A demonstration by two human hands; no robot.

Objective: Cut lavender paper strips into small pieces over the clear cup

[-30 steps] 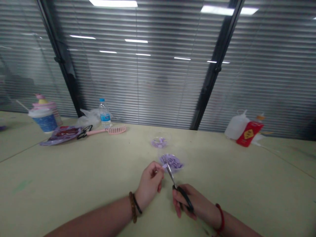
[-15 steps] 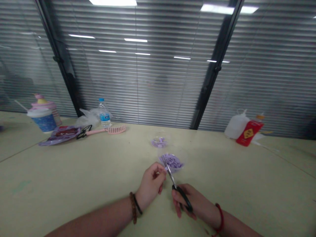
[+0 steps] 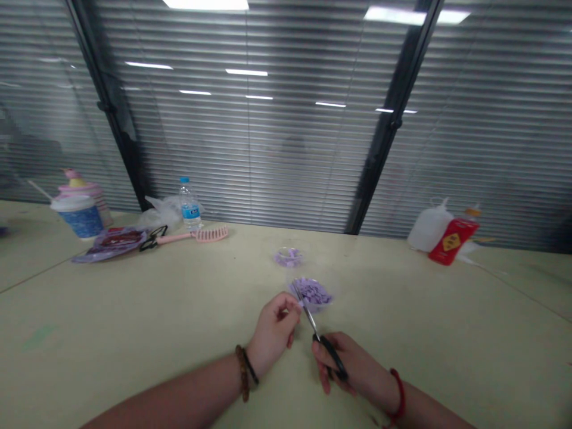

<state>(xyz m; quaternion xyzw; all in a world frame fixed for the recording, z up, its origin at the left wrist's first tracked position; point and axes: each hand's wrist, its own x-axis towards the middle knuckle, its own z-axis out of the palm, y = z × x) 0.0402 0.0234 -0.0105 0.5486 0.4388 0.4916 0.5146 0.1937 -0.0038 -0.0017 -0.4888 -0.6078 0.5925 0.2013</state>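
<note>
My right hand (image 3: 342,360) is closed round the black handles of a pair of scissors (image 3: 311,322), whose metal blades point up and to the left. The blades reach over the near left rim of a clear bowl (image 3: 319,307) full of small purple pieces (image 3: 314,291). My left hand (image 3: 279,325) is pinched, holding a small purple strip (image 3: 301,304) against the blades. Most of that strip is hidden by my fingers. Just behind stands a second clear bowl (image 3: 288,257) with a few purple pieces in it.
On the left are a blue cup (image 3: 83,217), a purple packet (image 3: 116,243), black-framed glasses (image 3: 153,238), a pink hairbrush (image 3: 210,235) and a water bottle (image 3: 190,208). A red bottle (image 3: 452,241) and a white bag (image 3: 429,228) stand at the right. Window blinds rise behind the table.
The scissors' handles have drawn slightly closer together in my right hand. My left hand keeps its pinch in nearly the same place.
</note>
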